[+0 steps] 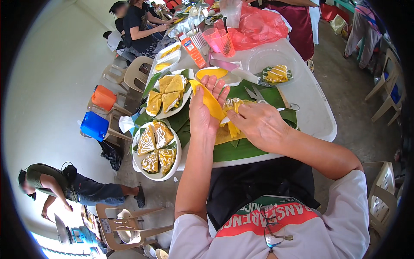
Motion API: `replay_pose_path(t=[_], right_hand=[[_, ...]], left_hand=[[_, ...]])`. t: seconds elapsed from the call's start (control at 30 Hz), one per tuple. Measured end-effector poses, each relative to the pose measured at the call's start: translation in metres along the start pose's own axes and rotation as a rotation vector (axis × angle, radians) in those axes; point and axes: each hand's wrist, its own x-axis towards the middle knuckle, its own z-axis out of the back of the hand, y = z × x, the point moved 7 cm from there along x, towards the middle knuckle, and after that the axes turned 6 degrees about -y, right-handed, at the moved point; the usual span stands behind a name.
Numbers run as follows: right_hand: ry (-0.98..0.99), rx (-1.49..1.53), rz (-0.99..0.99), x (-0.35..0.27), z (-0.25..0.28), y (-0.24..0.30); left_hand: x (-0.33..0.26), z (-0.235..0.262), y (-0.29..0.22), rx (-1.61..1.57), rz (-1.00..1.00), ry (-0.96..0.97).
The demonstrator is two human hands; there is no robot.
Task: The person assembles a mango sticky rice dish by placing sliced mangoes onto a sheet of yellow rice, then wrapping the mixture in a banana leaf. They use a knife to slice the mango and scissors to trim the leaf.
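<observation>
Yellow, soft-looking mango flesh fills the left hand [206,114]: the mango slice [212,104] lies lengthwise across the upturned palm, fingers loosely curled behind it and thumb along its edge, probably so the palm backs it without squashing it. The right hand [261,125] is closed around a pale tool [225,121], mostly hidden, whose end meets the slice's lower end; whether it is a knife, I cannot tell. The grip seems short, likely for control so near the palm. Both hands are above the green leaf [241,151], where a yellow wrap [222,137] lies beneath, presumably placed to catch what drops. The leaf appears to serve as a liner between food and table [319,125]. To the left, the lower plate [136,160] bears four folded, white-drizzled wedges [146,140], set points inward, perhaps to fit the round dish.
</observation>
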Motion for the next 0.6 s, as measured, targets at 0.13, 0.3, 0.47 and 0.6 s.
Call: replay_pose_path(t=[0.13,0.3,0.47,0.6], right_hand=[[0.0,-0.016,-0.032,0.005,0.004,-0.006],[-0.162,-0.104,-0.017,0.028,0.002,-0.014],[-0.17,-0.202,0.013,0.033,-0.007,-0.01],[-0.087,-0.189,0.015,0.019,-0.009,0.001]], left_hand=[[-0.003,-0.005,-0.003,0.104,-0.018,-0.012],[-0.013,-0.012,0.001,0.131,0.01,0.043],[-0.013,-0.017,0.001,0.135,-0.022,0.074],[-0.01,-0.015,-0.003,0.121,-0.034,0.062]])
